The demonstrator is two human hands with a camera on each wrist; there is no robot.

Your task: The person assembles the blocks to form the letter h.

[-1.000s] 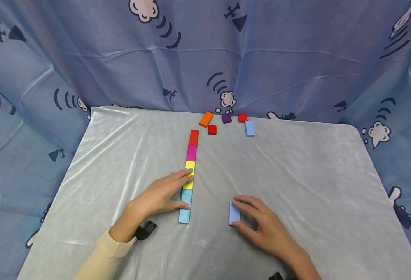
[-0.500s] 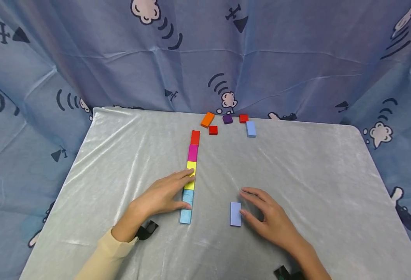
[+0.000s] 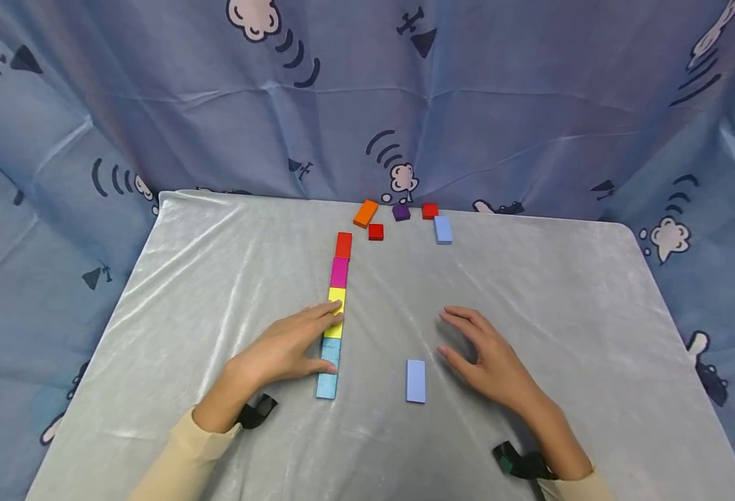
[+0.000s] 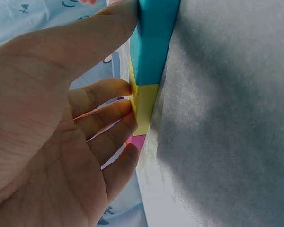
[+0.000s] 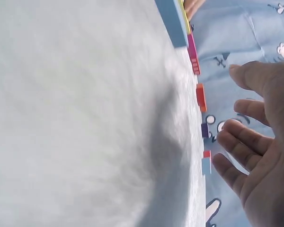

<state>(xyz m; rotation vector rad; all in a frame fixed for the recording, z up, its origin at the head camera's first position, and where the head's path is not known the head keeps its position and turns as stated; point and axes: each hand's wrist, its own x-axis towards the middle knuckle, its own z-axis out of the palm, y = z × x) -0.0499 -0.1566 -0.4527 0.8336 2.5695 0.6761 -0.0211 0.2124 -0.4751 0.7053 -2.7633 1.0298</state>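
Note:
A straight row of blocks runs away from me in the head view: light blue blocks (image 3: 326, 387) nearest, then a yellow block (image 3: 334, 331), a magenta block (image 3: 338, 273) and a red block (image 3: 343, 245). My left hand (image 3: 282, 350) rests along the row's left side, fingertips at the yellow block and thumb at the light blue part. The left wrist view has those fingers nearly straight against the blocks' side. A periwinkle block (image 3: 415, 381) lies flat, apart from the row. Up and right of it, my right hand (image 3: 492, 362) hovers with loosely bent fingers, holding nothing.
Toward the table's far edge lie an orange block (image 3: 366, 213), a small red block (image 3: 376, 232), a purple block (image 3: 401, 212), another red block (image 3: 430, 210) and a second periwinkle block (image 3: 443, 230). A patterned blue curtain (image 3: 517, 125) hangs behind the pale cloth.
My right hand has come off the periwinkle block and moved up and to the right. The block stays put on the cloth. My left hand keeps its place at the row.

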